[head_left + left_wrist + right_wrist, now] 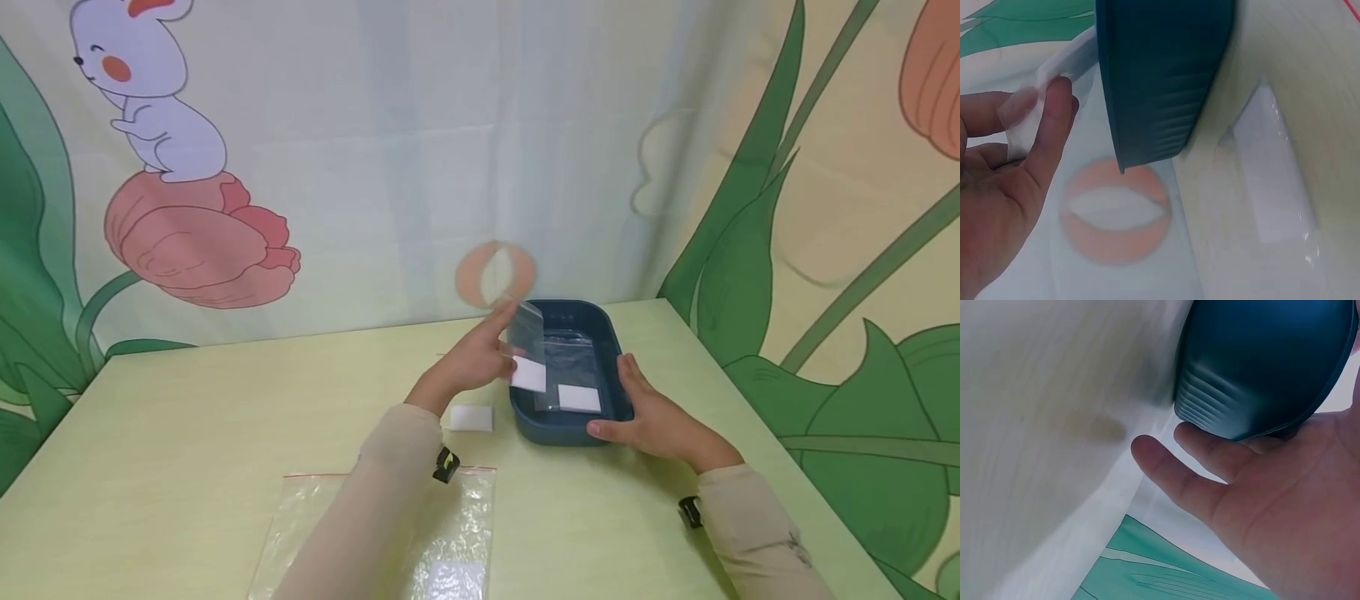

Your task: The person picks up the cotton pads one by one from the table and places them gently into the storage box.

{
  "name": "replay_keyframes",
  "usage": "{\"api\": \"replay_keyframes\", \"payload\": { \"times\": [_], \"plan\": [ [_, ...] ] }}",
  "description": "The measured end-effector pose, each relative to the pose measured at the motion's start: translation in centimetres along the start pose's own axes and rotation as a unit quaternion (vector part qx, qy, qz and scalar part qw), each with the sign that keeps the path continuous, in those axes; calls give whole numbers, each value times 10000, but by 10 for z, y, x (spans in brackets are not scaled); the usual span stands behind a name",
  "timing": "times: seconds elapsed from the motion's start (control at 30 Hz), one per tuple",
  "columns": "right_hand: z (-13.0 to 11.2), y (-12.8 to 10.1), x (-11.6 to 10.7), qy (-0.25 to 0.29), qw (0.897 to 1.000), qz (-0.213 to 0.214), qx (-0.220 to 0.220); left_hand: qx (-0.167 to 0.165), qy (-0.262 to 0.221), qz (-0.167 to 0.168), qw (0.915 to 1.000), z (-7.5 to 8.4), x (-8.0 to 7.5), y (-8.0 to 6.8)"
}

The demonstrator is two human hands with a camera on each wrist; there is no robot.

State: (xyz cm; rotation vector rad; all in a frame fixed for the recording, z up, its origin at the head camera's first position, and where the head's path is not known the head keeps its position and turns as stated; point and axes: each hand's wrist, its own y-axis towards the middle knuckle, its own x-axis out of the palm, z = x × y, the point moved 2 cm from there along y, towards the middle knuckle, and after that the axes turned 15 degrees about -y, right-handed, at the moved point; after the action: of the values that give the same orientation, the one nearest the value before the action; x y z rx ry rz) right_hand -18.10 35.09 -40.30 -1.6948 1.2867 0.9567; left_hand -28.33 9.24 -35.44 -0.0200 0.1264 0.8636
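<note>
On a pale green table (225, 417) before a cartoon backdrop (300, 167), a dark blue tray (611, 400) serves as the anchor of the scene. Over the tray's left rim, the person's left hand (472, 358) pinches a small clear bag (527, 346) with a white card inside, holding it upright between thumb and fingers. At the tray's right side, the right hand (652, 421) rests against the outer wall, fingers relaxed and straight, thumb along the rim, clasping nothing. Inside the tray lies another clear bag with a white card (579, 397). Just left of the tray, a white card packet (470, 417) sits on the table; nearer the person, a larger clear zip bag (465, 533) lies flat.
</note>
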Motion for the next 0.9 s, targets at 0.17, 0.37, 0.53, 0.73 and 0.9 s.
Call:
{"api": "replay_keyframes", "payload": {
  "times": [0.17,0.37,0.53,0.73,0.9],
  "plan": [
    [1,1,0,-23,10000,34,-21,-39,185,-93,9998,-1,9,7],
    [-1,0,-1,10,10000,42,-75,-158,1,-148,9998,-6,19,16],
    [1,0,-1,-4,10000,19,-35,-125,286,-201,9993,-9,28,24],
    [1,0,-2,14,10000,-24,-12,-73,816,-114,9966,-14,38,36],
    [3,1,0,51,10000,-49,-6,-212,1034,-37,9944,-20,46,44]
  ]
}}
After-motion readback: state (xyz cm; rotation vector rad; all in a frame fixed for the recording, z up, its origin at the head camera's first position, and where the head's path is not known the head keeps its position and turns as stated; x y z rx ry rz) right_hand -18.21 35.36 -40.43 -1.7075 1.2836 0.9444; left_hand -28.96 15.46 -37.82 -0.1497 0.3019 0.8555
